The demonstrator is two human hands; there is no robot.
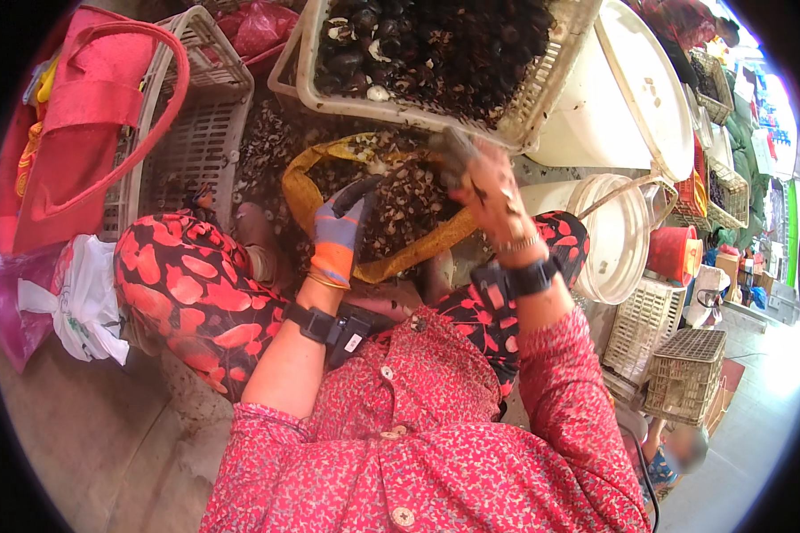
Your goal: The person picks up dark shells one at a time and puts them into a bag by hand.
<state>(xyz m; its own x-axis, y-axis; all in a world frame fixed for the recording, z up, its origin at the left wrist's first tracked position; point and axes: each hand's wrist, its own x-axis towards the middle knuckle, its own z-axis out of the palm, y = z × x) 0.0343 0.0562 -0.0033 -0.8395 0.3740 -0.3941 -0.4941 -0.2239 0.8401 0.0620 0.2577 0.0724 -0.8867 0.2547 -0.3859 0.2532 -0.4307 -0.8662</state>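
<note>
My left hand [341,223], in a grey and orange work glove with dark fingertips, is over the near left part of a yellow-rimmed sack [400,268] that lies open and holds many small brown and pale pieces. Whether its fingers hold anything is hidden. My right hand [490,183], bare and blurred, is above the right side of the sack, by the near rim of a plastic crate [400,114]. A dark blurred thing shows at its fingers; I cannot tell what it is. Dark rounded shells or nuts [373,40] fill much of the crate.
Left are another slatted crate [197,133], a red bag [83,126] and a white plastic bag [87,300]. Right are a large white tub [593,100], a white bucket [617,240], a red bucket [670,254] and stacked crates [683,376]. A person [673,456] is at lower right.
</note>
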